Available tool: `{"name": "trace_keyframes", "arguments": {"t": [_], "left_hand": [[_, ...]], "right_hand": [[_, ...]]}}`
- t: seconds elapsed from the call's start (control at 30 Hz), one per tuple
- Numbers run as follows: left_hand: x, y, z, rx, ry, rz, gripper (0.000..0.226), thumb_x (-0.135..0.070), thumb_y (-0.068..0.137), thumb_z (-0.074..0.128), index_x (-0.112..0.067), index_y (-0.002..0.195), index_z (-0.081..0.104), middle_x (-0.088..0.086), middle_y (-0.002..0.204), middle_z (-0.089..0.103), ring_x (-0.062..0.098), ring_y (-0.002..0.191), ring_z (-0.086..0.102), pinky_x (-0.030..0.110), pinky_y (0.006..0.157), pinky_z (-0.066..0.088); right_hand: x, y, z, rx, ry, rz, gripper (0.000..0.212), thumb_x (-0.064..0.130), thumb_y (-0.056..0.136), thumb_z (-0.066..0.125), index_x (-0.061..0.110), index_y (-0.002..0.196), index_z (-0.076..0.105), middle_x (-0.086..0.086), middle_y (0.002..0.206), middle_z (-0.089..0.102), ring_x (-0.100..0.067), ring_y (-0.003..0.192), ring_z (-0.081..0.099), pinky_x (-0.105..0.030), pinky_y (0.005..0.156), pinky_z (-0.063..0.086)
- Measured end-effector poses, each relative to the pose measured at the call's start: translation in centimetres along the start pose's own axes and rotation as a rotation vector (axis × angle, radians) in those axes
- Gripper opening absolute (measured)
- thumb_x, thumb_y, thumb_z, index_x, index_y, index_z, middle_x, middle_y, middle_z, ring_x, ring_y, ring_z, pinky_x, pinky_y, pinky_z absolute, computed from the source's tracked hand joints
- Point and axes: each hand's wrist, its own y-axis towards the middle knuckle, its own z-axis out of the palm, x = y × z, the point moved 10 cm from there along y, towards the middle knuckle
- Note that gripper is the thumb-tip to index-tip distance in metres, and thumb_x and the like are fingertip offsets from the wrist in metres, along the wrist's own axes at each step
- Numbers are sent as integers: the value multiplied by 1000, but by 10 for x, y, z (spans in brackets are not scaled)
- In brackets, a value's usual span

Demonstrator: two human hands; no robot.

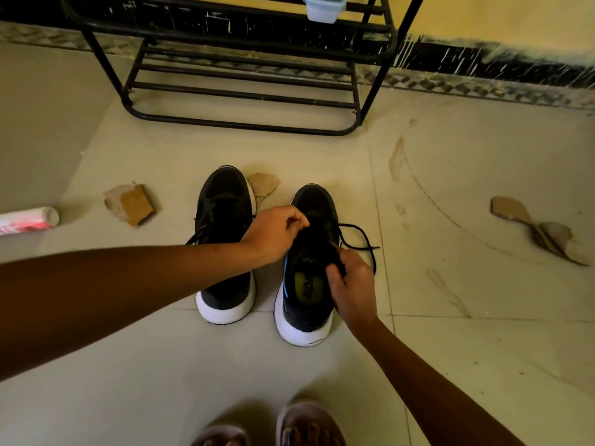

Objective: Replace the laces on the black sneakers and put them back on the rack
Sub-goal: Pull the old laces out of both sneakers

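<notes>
Lacing is in progress on the right-side sneaker (pixel 307 284), which stands on the tiled floor (pixel 161 365) beside the left-side sneaker (pixel 223 246), both with toes toward the black rack (pixel 238 124) and well short of it. The left hand (pixel 277 235) reaches across the left-side sneaker, its fingertips pinched together over the right-side sneaker's upper eyelets, apparently on a strand of the black lace (pixel 351 225). The right hand (pixel 352 284) is curled against the shoe's collar, gripping either the lace or the edge of the opening; black on black, I cannot tell which. A loose loop of lace trails out onto the floor to the right, so this shoe is not yet tied.

The left-side sneaker looks laced through, though whether those are the new laces cannot be told from here. My judgement is that the job is somewhere past halfway: what remains is tightening and tying this lace, perhaps checking the other shoe, then lifting the pair onto the rack, whose lower rails show no shoes. Torn cardboard scraps (pixel 135 206) lie around the pair.
</notes>
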Motion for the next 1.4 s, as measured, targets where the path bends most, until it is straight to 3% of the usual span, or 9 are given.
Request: {"name": "trace_keyframes", "arguments": {"t": [0.3,0.63,0.77,0.9,1.03,1.1,1.23,1.3,1.4], "left_hand": [[-2,7,9,112,208,50,11,-14,86,66,-10,95,62,4,85,65,13,76,59,24,72,46],[-15,16,24,190,488,155,6,-3,92,50,-5,96,53,4,92,43,16,84,42,21,65,26],[-21,11,25,165,367,164,18,6,89,45,-10,85,38,10,86,53,26,81,53,37,68,40],[-24,11,22,178,193,89,9,1,93,41,-8,92,41,11,89,56,20,83,53,19,65,39],[-23,20,11,145,54,-16,15,-13,91,52,-12,97,39,2,77,51,24,75,57,32,64,42],[-34,19,8,219,183,66,26,-11,84,57,-12,98,35,-1,68,46,24,64,49,32,58,38],[-54,9,3,297,1033,308,36,-13,84,56,-16,109,30,-1,63,36,17,53,39,28,45,27],[-54,16,-10,224,852,237,27,-11,83,56,-13,102,37,0,67,42,21,62,48,30,52,36],[-39,24,-27,141,71,-42,25,-1,81,57,-14,99,44,0,68,52,25,72,59,35,65,47]], "right_hand": [[3,1,0,9,-2,-10,44,18,82,46,8,121,62,-7,96,65,-16,87,58,-28,75,50],[4,0,1,7,-54,-18,33,10,86,50,3,116,63,-6,88,62,-16,82,56,-28,71,48],[9,0,1,4,-123,-27,41,18,83,44,0,115,63,-12,90,62,-14,79,52,-28,69,47],[14,2,3,18,-225,-54,41,17,84,44,-1,116,63,-15,91,62,-24,76,58,-26,64,41],[14,3,3,9,-300,-49,42,19,85,41,-1,115,63,-16,93,61,-29,78,58,-27,64,40],[15,3,5,16,-325,-56,36,15,87,44,-2,113,62,-17,95,60,-31,78,58,-28,64,40],[16,6,8,30,-353,-56,33,13,91,43,-1,115,61,-17,97,58,-32,78,58,-32,66,43],[16,6,8,35,-355,-55,30,9,91,47,1,117,60,-17,97,58,-32,80,58,-36,68,46],[17,7,8,38,-355,-49,31,10,92,47,2,120,59,-16,98,58,-29,81,58,-36,69,47]]}}
